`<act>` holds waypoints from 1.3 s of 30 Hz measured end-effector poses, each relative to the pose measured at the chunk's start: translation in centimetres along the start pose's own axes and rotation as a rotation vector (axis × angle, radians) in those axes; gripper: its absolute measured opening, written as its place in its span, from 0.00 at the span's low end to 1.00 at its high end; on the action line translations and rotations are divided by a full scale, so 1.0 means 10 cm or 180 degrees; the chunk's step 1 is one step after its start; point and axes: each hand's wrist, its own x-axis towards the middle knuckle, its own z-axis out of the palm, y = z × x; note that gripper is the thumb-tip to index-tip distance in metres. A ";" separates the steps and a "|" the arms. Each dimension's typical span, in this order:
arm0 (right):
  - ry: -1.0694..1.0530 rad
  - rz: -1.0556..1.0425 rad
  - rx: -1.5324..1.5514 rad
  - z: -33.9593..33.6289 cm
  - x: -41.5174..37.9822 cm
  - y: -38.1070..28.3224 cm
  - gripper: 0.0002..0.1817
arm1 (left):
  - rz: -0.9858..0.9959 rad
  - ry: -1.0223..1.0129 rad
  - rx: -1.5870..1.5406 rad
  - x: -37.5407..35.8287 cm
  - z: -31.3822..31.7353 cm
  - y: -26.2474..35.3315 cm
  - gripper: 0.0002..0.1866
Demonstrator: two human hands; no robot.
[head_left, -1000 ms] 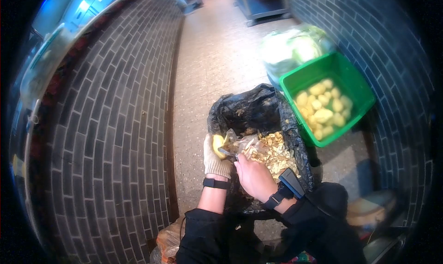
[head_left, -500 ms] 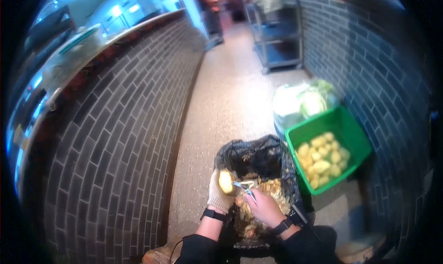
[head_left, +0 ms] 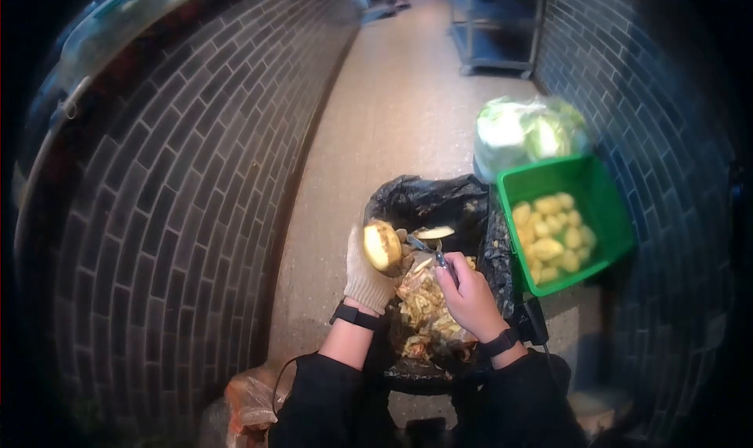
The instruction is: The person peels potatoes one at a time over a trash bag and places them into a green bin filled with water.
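My left hand point(head_left: 367, 279), in a pale knitted glove, is closed around a potato point(head_left: 382, 245) that is partly peeled, yellow with strips of brown skin. My bare right hand point(head_left: 469, 295) grips a metal peeler point(head_left: 427, 248) by its handle, the blade end just right of the potato and apart from it. A strip of peel point(head_left: 434, 232) shows beyond the peeler. Both hands are over a bin lined with a black bag point(head_left: 423, 199). A heap of peelings point(head_left: 427, 311) lies inside the bin.
Right of the bin, a green crate point(head_left: 616, 236) holds several peeled potatoes point(head_left: 553, 236). Behind it stands a clear bag of cabbages point(head_left: 533, 130). A wheeled cart point(head_left: 496, 50) is farther back. Brick walls point(head_left: 180, 205) flank the floor. A plastic bag point(head_left: 249, 401) lies at lower left.
The view has tipped downward, so the far corridor shows less. The peeler has moved off the potato to the right, and a peel strip now shows beyond it.
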 end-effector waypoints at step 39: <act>0.0414 -0.0603 -0.0475 0.13 -0.02 0.05 0.13 | 0.0420 -0.0274 0.1593 0.08 -0.06 -0.17 0.13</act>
